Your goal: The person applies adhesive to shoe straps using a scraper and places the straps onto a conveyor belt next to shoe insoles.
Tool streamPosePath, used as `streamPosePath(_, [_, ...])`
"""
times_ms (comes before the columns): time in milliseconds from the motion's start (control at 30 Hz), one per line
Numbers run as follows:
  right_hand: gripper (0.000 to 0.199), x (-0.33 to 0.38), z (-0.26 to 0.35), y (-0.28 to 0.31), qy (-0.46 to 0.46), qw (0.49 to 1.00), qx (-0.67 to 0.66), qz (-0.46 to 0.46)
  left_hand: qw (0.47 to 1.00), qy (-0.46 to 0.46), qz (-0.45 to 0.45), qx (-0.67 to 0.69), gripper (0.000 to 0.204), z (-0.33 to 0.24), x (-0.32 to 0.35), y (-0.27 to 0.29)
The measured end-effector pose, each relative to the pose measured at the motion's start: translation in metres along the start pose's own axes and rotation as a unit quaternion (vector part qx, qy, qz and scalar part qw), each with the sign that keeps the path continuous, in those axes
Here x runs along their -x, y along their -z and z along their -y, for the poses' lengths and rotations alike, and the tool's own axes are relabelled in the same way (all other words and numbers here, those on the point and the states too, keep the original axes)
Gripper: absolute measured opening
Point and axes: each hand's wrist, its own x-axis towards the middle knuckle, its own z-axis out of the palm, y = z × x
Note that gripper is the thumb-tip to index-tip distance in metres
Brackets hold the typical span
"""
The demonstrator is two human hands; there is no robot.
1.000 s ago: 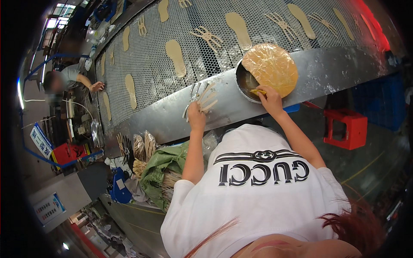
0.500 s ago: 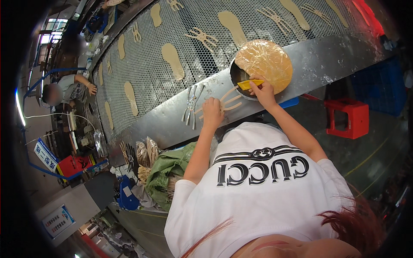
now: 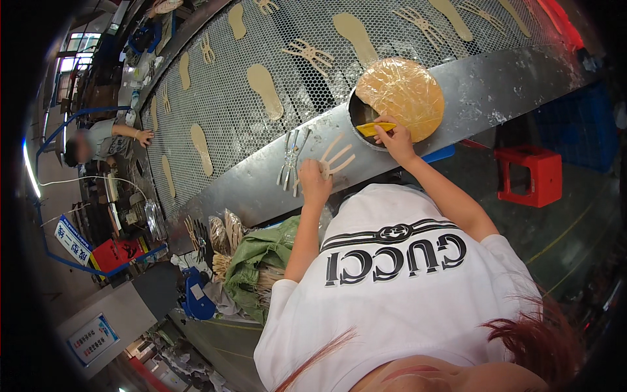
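Observation:
My left hand point(image 3: 315, 181) is closed on the base of a beige strappy piece point(image 3: 339, 159), whose several strips fan out to the upper right above the metal ledge. In my right hand point(image 3: 396, 141) is a yellow-handled tool point(image 3: 375, 129), held at the opening of a round dark pot point(image 3: 353, 112). The tool's working end cannot be made out. A tan disc wrapped in clear film point(image 3: 408, 95) covers most of the pot. Just left of the beige piece, a silvery strappy piece point(image 3: 291, 160) lies on the ledge.
Beyond the metal ledge point(image 3: 483, 85), a mesh conveyor point(image 3: 222, 98) carries sole-shaped pieces point(image 3: 264, 91) and strappy pieces point(image 3: 309, 56). A co-worker point(image 3: 104, 140) reaches toward its far left end. A green sack point(image 3: 255, 261) sits below the ledge; a red stool point(image 3: 532, 176) stands right.
My left hand has drawn the beige piece a little left, and its strips are now apart from the yellow tool. My right hand has shifted slightly left and nearer at the pot.

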Motion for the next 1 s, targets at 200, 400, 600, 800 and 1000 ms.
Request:
streamPosePath(200, [0.015,-0.002,0.008,0.014,0.125,0.955,0.266,0.046,0.998,0.019,-0.021,0.06,0.032,-0.009,-0.013,-0.026])
streamPosePath(400, [0.012,-0.008,0.007,0.01,0.02,0.997,0.076,-0.003,0.997,0.009,0.03,0.069,0.033,-0.011,-0.017,-0.03])
streamPosePath(600, [0.014,-0.013,-0.003,0.0,0.021,0.998,0.037,0.051,0.996,0.01,0.035,0.079,0.032,-0.009,-0.02,-0.03])
streamPosePath(800, [0.014,-0.017,-0.003,0.0,-0.006,0.999,0.02,0.042,0.993,0.029,0.025,0.113,0.032,-0.001,-0.008,-0.02])
streamPosePath(1000, [0.011,-0.012,0.0,0.016,0.138,0.963,0.233,0.02,0.98,0.073,-0.041,0.183,0.031,-0.005,-0.005,-0.028])
